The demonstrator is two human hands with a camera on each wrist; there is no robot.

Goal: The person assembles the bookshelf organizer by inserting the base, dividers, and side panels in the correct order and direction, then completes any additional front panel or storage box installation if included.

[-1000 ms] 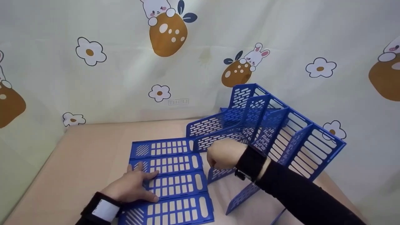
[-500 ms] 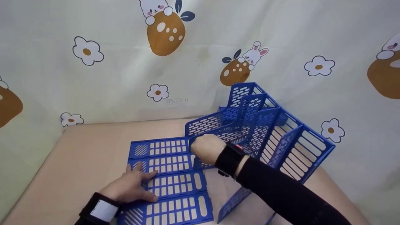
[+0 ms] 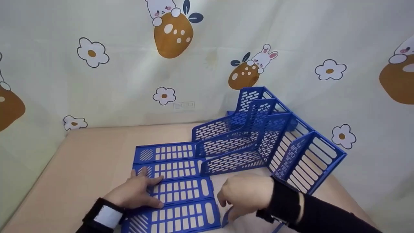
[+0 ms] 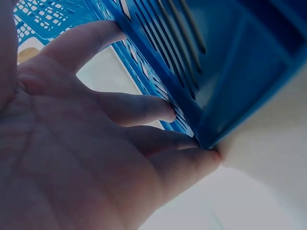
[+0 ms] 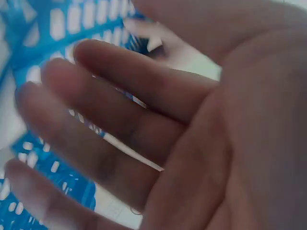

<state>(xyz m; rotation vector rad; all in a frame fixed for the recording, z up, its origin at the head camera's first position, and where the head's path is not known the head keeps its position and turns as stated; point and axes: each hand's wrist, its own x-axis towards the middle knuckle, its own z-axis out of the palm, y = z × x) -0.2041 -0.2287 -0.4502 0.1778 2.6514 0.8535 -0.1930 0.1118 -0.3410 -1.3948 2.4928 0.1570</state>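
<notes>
A blue plastic file rack has upright slotted dividers fixed along a barred back, and a flat slotted panel of several sections lies to its left. My left hand rests on the panel, fingers spread. In the left wrist view its fingertips touch the blue panel. Front ends of the farthest divider, second divider and third divider meet the panel's right edge. My right hand is by the nearer divider, mostly covering it. Its fingers are loosely bent in the right wrist view.
A tan tabletop lies under everything. A pale curtain with printed rabbits and flowers hangs directly behind. Another blue piece shows behind the rack. The rack's tall back slants along the right.
The third divider has swung toward the back, so its front end meets the panel. My right hand has left it and moved nearer and right. The left hand stays in place.
</notes>
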